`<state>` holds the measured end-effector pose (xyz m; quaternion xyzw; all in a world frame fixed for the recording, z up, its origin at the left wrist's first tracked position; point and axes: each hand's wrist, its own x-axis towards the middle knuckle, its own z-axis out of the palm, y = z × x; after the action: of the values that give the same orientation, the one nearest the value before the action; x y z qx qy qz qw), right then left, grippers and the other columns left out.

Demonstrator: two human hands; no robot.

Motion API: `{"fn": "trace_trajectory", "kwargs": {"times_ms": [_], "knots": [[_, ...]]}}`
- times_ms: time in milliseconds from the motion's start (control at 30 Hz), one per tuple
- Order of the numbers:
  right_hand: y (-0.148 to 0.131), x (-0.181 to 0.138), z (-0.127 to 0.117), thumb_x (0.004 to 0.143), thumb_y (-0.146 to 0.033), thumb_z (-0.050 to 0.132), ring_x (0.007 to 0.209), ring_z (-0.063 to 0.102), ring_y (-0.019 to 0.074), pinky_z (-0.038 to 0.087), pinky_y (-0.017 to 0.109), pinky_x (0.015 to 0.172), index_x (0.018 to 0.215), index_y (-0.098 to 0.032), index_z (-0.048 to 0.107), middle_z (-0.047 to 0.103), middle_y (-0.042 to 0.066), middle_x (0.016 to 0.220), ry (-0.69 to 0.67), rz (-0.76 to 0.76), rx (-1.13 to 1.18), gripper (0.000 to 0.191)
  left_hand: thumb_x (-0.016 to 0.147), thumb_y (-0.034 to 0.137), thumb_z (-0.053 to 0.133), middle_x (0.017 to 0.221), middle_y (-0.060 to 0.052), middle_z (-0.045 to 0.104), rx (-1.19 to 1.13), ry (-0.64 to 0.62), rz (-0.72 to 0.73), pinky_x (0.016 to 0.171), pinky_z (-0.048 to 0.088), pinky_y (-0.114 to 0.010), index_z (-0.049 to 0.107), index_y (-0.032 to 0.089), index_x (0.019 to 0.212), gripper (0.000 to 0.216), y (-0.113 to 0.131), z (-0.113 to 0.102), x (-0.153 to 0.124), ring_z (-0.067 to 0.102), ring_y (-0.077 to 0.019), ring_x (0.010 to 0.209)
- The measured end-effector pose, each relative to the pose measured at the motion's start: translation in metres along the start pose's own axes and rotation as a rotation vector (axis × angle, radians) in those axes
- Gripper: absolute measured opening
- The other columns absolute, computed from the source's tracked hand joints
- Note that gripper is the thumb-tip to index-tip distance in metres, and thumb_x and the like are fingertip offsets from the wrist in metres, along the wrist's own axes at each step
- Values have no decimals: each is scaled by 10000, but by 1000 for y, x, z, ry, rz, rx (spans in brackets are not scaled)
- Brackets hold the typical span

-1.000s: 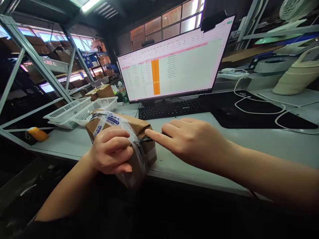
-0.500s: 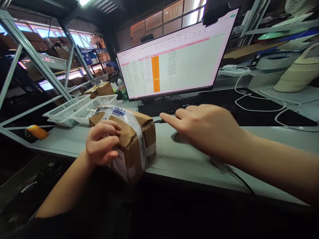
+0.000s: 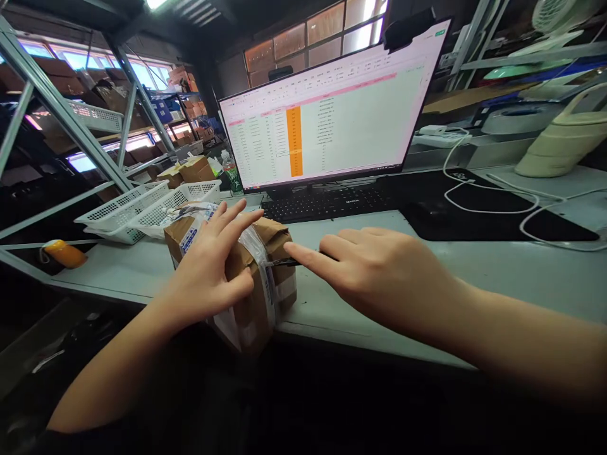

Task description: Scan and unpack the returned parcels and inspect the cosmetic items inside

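A brown cardboard package (image 3: 250, 316) wrapped with clear printed tape (image 3: 266, 281) sits at the front edge of the desk. My left hand (image 3: 208, 272) lies on its top and near side, fingers spread, holding nothing. In my right hand (image 3: 379, 265) is a slim dark utility knife (image 3: 283, 261), its tip at the tape on the package's right upper edge. My index finger stretches along the knife; the handle is hidden inside my closed hand.
Behind the package stand white plastic baskets (image 3: 118, 205). A monitor (image 3: 355, 126) showing a spreadsheet and a black keyboard (image 3: 327, 205) are at the back. Right lie a black mat (image 3: 502, 221) and white cables (image 3: 493, 210). An orange bottle (image 3: 66, 253) lies left.
My left hand has uncurled and spread onto the package. My right hand has moved left and down, bringing the knife from beside the package to its taped edge.
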<state>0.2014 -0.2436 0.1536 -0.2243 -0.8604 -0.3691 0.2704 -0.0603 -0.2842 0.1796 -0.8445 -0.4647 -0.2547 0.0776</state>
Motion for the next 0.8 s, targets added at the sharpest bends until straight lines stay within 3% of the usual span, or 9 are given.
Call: {"fn": "trace_trajectory", "kwargs": {"times_ms": [100,200,333,533,667,800], "knots": [[-4,3,1,935,-64,467,585,495,176,227,310,602,1190,-201,705,592,9,689,-6,-7,-3,375,805,115,581,1623,-49,385,-54,188,30,1257,247,-585,522,281,1399,620,4,8,-4,232,-323,1556],[-8,6,0,938,-59,452,579,488,173,218,313,601,1176,-202,711,591,11,680,-13,-14,-7,380,812,89,610,1588,-24,432,-84,300,36,1267,234,-586,606,292,1279,509,6,15,-10,202,-314,1566],[-9,11,2,963,-71,433,591,487,158,199,316,602,1206,-193,700,609,28,687,-22,-1,-29,381,831,53,621,1542,-11,486,-132,361,66,1258,256,-620,658,301,1186,434,5,19,-16,223,-320,1561],[13,5,13,927,-74,484,626,529,174,204,315,587,1245,-181,684,644,50,716,-138,98,-100,390,842,-2,595,1466,8,563,-238,394,71,1221,332,-673,721,301,1022,374,6,24,-22,224,-320,1561],[9,-5,10,920,-92,543,615,532,170,274,303,591,1276,-214,676,630,3,704,1,60,-32,399,841,-18,598,1462,28,563,-283,436,65,1232,306,-688,716,325,1041,414,7,28,-24,182,-309,1573],[-9,-2,10,949,-71,485,581,479,152,267,304,595,1245,-206,695,590,-5,659,89,20,18,387,876,25,608,1441,16,576,-245,479,80,1212,338,-689,705,303,1020,328,7,30,-24,208,-316,1565]]}}
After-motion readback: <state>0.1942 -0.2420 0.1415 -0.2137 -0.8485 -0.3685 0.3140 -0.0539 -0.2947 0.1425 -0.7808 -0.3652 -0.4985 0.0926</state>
